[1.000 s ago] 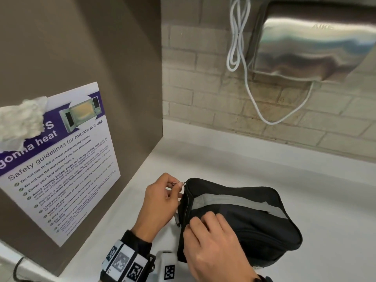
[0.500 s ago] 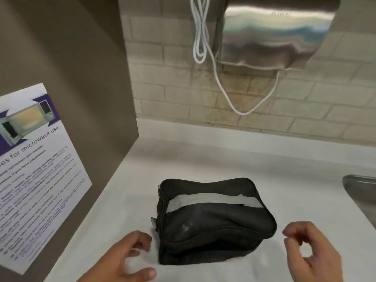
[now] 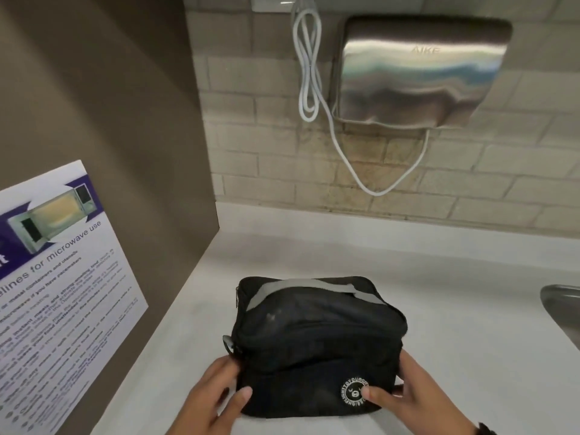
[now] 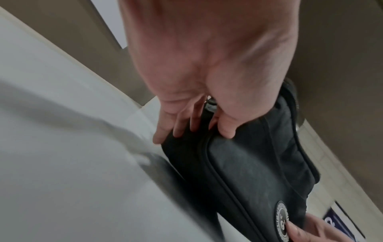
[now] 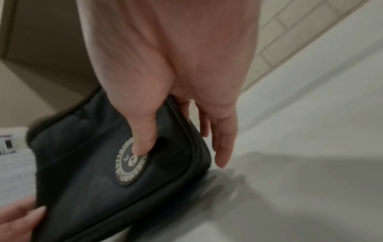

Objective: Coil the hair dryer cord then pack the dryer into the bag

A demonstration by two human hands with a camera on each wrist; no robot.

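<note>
From the head view, the black bag (image 3: 317,343) sits zipped up on the white counter (image 3: 439,277), toward its front edge and nearer the left side, where the brown panel (image 3: 103,120) with the microwave poster (image 3: 59,277) stands. My left hand (image 3: 216,400) clasps the bag's left end, thumb across the front face. My right hand (image 3: 417,400) clasps the right end, thumb on the round white logo patch (image 3: 353,393). On the tile wall behind, a steel hand dryer (image 3: 417,73) hangs with a white cord (image 3: 309,73) looped beside it. A metal sink edge (image 3: 561,306) shows at the counter's right side.

Left wrist view: my fingers (image 4: 165,131) curl around the bag's (image 4: 259,163) end, thumb pressing the front panel near the piping. The other hand's thumb touches the patch (image 4: 282,216) at the far end.

Right wrist view: my thumb (image 5: 143,139) presses onto the patch (image 5: 130,163), while the other fingers (image 5: 223,144) reach down behind the bag's (image 5: 87,155) right end. The hair dryer itself is not visible; the bag hides whatever is inside.
</note>
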